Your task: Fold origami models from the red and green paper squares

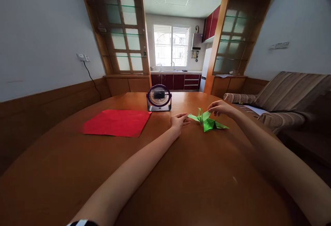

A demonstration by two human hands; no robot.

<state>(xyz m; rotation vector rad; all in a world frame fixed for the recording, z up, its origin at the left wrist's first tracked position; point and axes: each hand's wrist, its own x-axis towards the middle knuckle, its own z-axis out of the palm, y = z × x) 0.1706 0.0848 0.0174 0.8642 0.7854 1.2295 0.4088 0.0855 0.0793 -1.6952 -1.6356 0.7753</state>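
A bright green origami crane (206,117) stands on the wooden table, right of the middle. Its folds spread to both sides, and whether a second folded piece lies against it I cannot tell. My left hand (179,119) is at its left point, thumb and forefinger closed on the tip while the lower fingers stretch out. From the right, my right hand (219,108) pinches an upper flap between thumb and fingertips. A darker green pointed part reaches right, beneath my right hand. Flat on the table to the left lies a red paper sheet (116,123).
A small dark desk fan (159,96) stands on the table (181,174) beyond my left hand. A striped armchair (292,91) is at the right. Behind the table, wooden cabinets (139,84) flank an opening to a kitchen. A black cord (91,76) hangs from a wall socket.
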